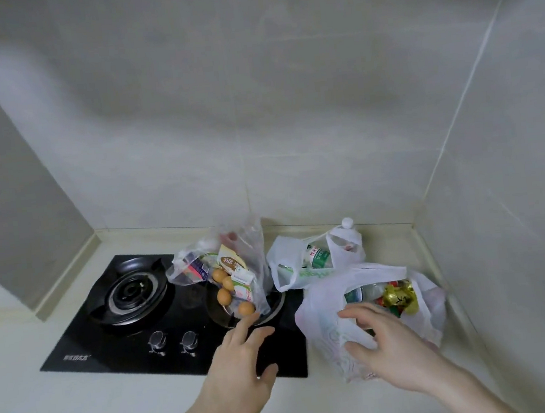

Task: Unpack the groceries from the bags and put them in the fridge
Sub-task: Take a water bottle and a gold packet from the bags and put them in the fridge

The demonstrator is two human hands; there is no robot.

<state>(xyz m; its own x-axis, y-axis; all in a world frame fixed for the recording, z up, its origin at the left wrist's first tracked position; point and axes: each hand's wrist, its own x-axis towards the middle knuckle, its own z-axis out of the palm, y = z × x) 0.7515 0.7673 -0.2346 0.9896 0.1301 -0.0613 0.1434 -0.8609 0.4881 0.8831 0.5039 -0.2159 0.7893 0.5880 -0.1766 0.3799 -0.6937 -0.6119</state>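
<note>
Head view, looking down at a pale counter (123,397) in a tiled corner, with a black glass gas stove (110,328) set into it. Three bags of groceries stand on the counter and stove. The clear bag (234,243) sits on the stove's right burner, upright, mouth open; inside are four brown eggs (228,284), cartons and packets, print too small to read. The far white bag (290,268) stands just right of the clear bag, near the back wall; a green-labelled bottle (319,256) shows in its mouth and a white-capped bottle top pokes above its handle. The near white bag (328,311) sits on the counter just beside the stove's right edge, mouth open toward the camera; a gold foil packet (401,297) and another bottle are visible inside. Left hand (242,359): fingers straight and spread, holding nothing, fingertips close to the lowest egg in the clear bag; contact cannot be told. Right hand (387,338): fingers loosely extended over the near white bag's front rim, thumb against the plastic, not visibly gripping anything. Two stove knobs (174,342) lie left of the left hand.
</note>
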